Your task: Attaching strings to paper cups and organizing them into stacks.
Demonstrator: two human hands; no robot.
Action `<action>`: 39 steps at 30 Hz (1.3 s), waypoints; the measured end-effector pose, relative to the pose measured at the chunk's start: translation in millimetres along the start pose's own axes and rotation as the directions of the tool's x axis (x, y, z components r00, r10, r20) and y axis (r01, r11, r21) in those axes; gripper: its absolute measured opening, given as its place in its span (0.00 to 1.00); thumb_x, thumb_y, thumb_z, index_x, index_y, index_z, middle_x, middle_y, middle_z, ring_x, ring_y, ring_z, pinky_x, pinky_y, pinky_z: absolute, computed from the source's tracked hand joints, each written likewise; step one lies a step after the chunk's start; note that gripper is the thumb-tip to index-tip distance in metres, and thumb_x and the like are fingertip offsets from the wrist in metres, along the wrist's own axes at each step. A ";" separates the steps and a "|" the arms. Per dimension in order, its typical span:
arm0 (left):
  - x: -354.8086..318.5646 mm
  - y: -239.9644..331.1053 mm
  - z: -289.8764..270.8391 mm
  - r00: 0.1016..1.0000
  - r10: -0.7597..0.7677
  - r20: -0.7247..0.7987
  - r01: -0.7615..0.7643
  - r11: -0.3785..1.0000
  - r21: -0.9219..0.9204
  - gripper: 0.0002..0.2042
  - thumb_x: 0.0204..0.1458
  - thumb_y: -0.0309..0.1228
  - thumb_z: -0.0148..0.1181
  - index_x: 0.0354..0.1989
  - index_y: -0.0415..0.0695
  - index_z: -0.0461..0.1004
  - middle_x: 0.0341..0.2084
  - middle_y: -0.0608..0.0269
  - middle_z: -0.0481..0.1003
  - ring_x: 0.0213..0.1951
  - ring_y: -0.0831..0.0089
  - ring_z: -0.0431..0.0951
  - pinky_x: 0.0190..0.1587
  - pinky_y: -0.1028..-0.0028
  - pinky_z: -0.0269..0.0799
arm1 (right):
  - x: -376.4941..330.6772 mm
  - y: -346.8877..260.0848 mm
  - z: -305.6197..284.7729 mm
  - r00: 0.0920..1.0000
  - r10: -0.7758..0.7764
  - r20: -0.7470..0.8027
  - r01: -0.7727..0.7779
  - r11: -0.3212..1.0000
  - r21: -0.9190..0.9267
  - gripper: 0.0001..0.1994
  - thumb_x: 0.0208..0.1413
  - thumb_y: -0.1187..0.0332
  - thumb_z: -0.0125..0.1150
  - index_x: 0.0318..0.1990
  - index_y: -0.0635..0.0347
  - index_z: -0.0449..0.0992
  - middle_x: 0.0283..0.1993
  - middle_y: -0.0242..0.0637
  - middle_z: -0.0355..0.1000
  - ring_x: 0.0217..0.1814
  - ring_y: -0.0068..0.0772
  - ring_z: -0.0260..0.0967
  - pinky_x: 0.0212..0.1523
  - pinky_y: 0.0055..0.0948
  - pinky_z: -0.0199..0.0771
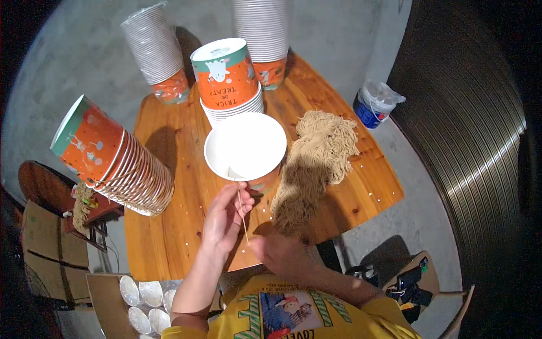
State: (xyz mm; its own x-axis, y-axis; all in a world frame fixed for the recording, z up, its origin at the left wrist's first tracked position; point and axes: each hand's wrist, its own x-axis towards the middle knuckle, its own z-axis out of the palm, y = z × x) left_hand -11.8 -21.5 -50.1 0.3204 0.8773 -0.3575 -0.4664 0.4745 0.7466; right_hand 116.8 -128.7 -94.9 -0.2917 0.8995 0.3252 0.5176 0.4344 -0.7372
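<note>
A white-lined paper bucket (pixel 248 141) lies tipped on the table with its open mouth toward me. My left hand (pixel 226 214) is at its near rim, fingers curled and pinching a thin beige cord (pixel 244 223) there. From the rim the cord runs taut down to my right hand (pixel 282 255), which is closed on its lower end. Part of the right hand's fingers is in shadow. Right of the bucket lies a heap of loose beige cords (pixel 324 147), its near part shaded.
Upside-down orange and green bucket stacks stand behind (pixel 228 79) and at left (pixel 113 152), the left one with cord handles. Plastic-wrapped stacks (pixel 152 48) are at the back of the wooden table (pixel 361 198). A box of cups (pixel 149 294) sits lower left, a lidded pail (pixel 372 107) right.
</note>
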 end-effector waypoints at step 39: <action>-68.4 14.2 6.8 0.728 0.536 0.427 -0.654 0.354 0.669 0.14 0.50 0.21 0.57 0.46 0.39 0.66 0.34 0.60 0.71 0.34 0.77 0.71 0.32 0.79 0.69 | 70.1 -1.9 -66.4 0.941 0.107 0.321 -0.202 -0.584 0.786 0.13 0.64 0.65 0.40 0.35 0.61 0.71 0.13 0.23 0.52 0.11 0.13 0.46 0.10 0.15 0.47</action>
State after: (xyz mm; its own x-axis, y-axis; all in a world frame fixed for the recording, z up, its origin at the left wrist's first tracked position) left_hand -34.7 -75.3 -11.2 0.3353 0.8620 0.3802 0.1772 -0.4540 0.8732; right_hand 148.8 -63.4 -31.4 -0.4777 0.8777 0.0368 -0.8757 -0.4724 -0.1004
